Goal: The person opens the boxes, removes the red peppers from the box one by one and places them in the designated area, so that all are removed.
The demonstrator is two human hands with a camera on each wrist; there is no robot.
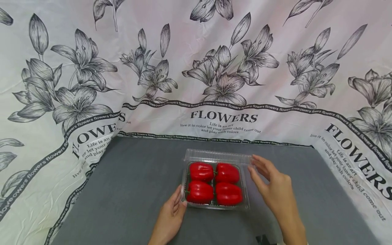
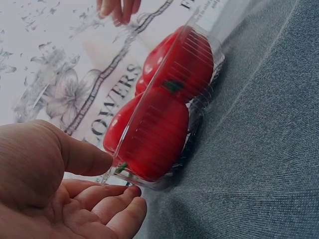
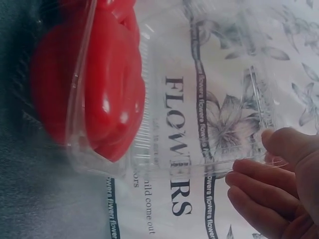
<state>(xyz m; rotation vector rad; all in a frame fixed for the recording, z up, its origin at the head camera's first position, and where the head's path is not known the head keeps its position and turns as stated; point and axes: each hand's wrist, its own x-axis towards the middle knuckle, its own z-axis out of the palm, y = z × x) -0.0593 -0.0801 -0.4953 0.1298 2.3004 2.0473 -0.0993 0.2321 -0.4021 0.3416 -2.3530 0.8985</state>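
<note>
A clear plastic clamshell container (image 1: pixel 215 206) stands on the grey table with several red bell peppers (image 1: pixel 199 192) in two rows. Its transparent lid (image 1: pixel 218 156) is raised along the far side. At the near left corner my left hand (image 1: pixel 170 216) grips the container, thumb at the rim and fingers below it, as the left wrist view shows. On the other side, my right hand (image 1: pixel 277 190) pinches the lid's edge between thumb and fingers. In the right wrist view the see-through lid (image 3: pixel 219 114) stands open beside a pepper (image 3: pixel 114 94).
The grey cloth-covered table (image 1: pixel 131 183) spreads around the container. A white curtain (image 1: pixel 226 81) with printed flowers and lettering encloses the back and both sides. A small dark object (image 1: pixel 262 239) shows at the near edge, by the right forearm.
</note>
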